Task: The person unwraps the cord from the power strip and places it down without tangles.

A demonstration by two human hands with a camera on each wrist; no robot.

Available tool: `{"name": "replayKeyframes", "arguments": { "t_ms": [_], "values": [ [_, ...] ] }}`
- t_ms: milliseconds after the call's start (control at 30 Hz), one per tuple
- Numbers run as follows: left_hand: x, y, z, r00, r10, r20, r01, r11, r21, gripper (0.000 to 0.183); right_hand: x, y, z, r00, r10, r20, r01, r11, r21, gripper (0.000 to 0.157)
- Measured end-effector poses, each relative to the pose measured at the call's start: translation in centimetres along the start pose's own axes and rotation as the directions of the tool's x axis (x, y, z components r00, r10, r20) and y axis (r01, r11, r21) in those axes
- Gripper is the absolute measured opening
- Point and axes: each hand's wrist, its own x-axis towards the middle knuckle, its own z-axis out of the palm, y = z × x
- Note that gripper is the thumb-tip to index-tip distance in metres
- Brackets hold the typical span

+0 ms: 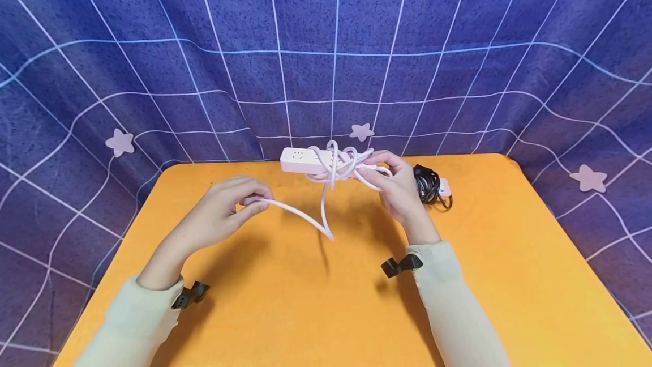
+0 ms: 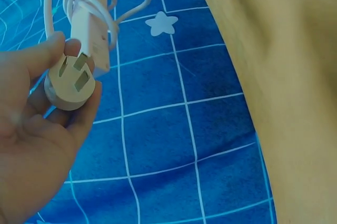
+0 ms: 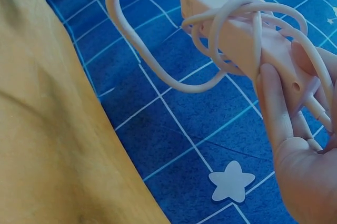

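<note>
A pink power strip point(image 1: 297, 161) is held above the table's far part, its pale cord point(image 1: 333, 169) looped several times around its body. My right hand point(image 1: 394, 183) grips the strip's right end, thumb and fingers on either side, as the right wrist view shows. My left hand point(image 1: 229, 205) pinches the plug point(image 2: 71, 84) at the cord's free end; its flat prongs face the left wrist camera. Between the hands the cord sags in a bend, then rises to the loops. In the head view the plug is mostly hidden by the left fingers.
On the orange table point(image 1: 326, 310), beyond the right hand, lies a black bundled cable point(image 1: 429, 184) against a small pink-and-white object point(image 1: 445, 187). A blue curtain point(image 1: 305, 72) with white grid lines and stars hangs behind the table and along its sides.
</note>
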Motion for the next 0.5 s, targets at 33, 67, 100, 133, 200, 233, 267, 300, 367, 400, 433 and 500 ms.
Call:
{"name": "replayKeyframes", "arguments": {
  "t_ms": [33,67,100,133,200,233,267,300,367,400,433,500],
  "values": [
    [-0.1,-0.1,0.0,1.0,-0.001,0.005,0.001,1.0,0.0,0.019,0.0,0.0,0.0,1.0,-0.002,0.001,0.002,1.0,0.003,0.035],
    [-0.2,-0.2,0.1,1.0,-0.002,0.01,0.002,1.0,0.002,0.019,0.0,0.0,0.0,1.0,-0.004,0.001,0.004,1.0,0.005,0.034],
    [-0.3,-0.3,0.1,1.0,-0.002,0.013,0.002,1.0,0.005,0.019,0.0,-0.1,0.0,1.0,-0.006,0.002,0.006,1.0,0.009,0.034],
    [-0.4,-0.3,0.2,1.0,-0.002,0.017,0.001,1.0,0.007,0.019,0.0,-0.1,0.0,1.0,-0.008,0.004,0.008,1.0,0.012,0.034],
    [-0.6,-0.5,0.3,1.0,0.001,0.023,-0.001,1.0,0.011,0.02,0.0,-0.2,0.0,1.0,-0.013,0.009,0.013,1.0,0.021,0.034],
    [-0.7,-0.6,0.3,1.0,0.005,0.026,-0.005,1.0,0.015,0.02,0.0,-0.2,0.0,1.0,-0.015,0.01,0.015,1.0,0.025,0.034],
    [-0.8,-0.7,0.3,0.999,0.012,0.03,-0.012,1.0,0.021,0.02,0.0,-0.2,0.0,1.0,-0.016,0.012,0.016,0.999,0.029,0.034],
    [-0.9,-0.8,0.4,0.999,0.02,0.035,-0.021,0.999,0.027,0.02,0.0,-0.2,0.0,1.0,-0.018,0.012,0.017,0.999,0.03,0.035],
    [-1.0,-0.9,0.4,0.998,0.038,0.048,-0.04,0.999,0.037,0.021,0.0,-0.2,0.0,1.0,-0.019,0.01,0.019,0.999,0.03,0.035],
    [-1.1,-0.9,0.5,0.997,0.048,0.055,-0.05,0.998,0.04,0.021,0.0,-0.1,-0.1,1.0,-0.019,0.007,0.019,0.999,0.029,0.035],
    [-1.2,-1.0,0.5,0.997,0.057,0.061,-0.059,0.997,0.041,0.021,0.0,-0.1,-0.1,1.0,-0.019,0.005,0.019,0.999,0.027,0.035],
    [-1.3,-1.2,0.6,0.994,0.077,0.072,-0.08,0.996,0.039,0.024,0.0,-0.2,0.0,1.0,-0.02,0.005,0.02,0.999,0.03,0.034]
  ]
}}
